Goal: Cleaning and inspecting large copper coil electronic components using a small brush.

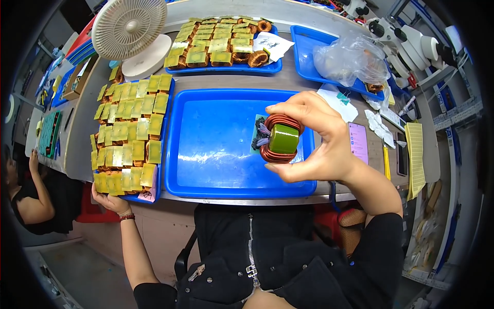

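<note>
Over the middle blue tray (pixel 226 191), my right hand (pixel 316 136) pinches a toroidal coil (pixel 284 138) between thumb and fingers. Thick reddish-brown wire wraps its two sides, a green band shows between them, and dark and purplish wire ends with a small green board stick out to its left. My left hand (pixel 110 202) is closed around the near left corner of the left blue tray (pixel 163 139), its fingers partly hidden. That tray bears rows of copper coils topped with yellow-green boards (pixel 119 134).
Behind are a blue tray of similar coils (pixel 216 44), a white fan (pixel 129 26) and a blue tray with a plastic bag (pixel 352 59). On the right lie a phone with a lit screen (pixel 358 143), papers and a yellow pen; a microscope (pixel 411 44) stands beyond. Another person (pixel 38 195) sits far left.
</note>
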{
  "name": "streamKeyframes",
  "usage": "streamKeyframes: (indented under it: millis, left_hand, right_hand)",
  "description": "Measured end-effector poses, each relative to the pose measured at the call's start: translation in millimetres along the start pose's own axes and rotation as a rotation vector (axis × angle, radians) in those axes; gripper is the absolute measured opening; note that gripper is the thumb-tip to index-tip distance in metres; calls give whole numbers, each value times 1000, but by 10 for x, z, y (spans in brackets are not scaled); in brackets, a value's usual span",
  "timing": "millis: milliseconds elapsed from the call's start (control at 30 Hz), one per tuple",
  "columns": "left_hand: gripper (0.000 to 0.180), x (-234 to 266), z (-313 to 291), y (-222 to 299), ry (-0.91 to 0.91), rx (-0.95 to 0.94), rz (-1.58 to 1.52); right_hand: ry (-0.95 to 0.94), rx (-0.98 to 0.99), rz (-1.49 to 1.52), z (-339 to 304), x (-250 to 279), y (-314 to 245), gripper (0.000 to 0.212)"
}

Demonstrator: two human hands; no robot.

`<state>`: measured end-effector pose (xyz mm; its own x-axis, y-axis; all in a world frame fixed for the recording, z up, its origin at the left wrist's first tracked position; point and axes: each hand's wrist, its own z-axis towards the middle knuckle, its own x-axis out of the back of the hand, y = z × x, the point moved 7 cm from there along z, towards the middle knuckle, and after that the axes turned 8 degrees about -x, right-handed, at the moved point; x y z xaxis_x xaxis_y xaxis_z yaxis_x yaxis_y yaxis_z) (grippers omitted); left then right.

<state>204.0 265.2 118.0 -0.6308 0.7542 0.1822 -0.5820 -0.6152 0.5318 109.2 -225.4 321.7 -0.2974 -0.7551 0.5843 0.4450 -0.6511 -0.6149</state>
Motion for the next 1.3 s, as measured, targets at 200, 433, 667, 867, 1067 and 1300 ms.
streamKeyframes:
  millis: [200,433,667,867,1067,1300]
  left_hand:
    - [44,-8,0,14,12,-21,-10]
    - [46,6,-18,-35,23,22,34]
    - [46,60,-17,-98,25,9,22]
    - [46,17,-29,-41,40,31,26]
    - [48,-7,-32,-51,54,76,48]
    - [47,-12,-63,-59,58,73,14]
  right_hand:
    - [-63,-89,32,-48,7,45,60]
    - [-30,-96,124,-86,34,49,63]
    - [14,-4,261,-152,-32,53,71]
    - [131,28,280,-159,8,61,72]
    - [176,-11,293,-192,64,91,71]
    - [224,-84,474,-179,142,137,73]
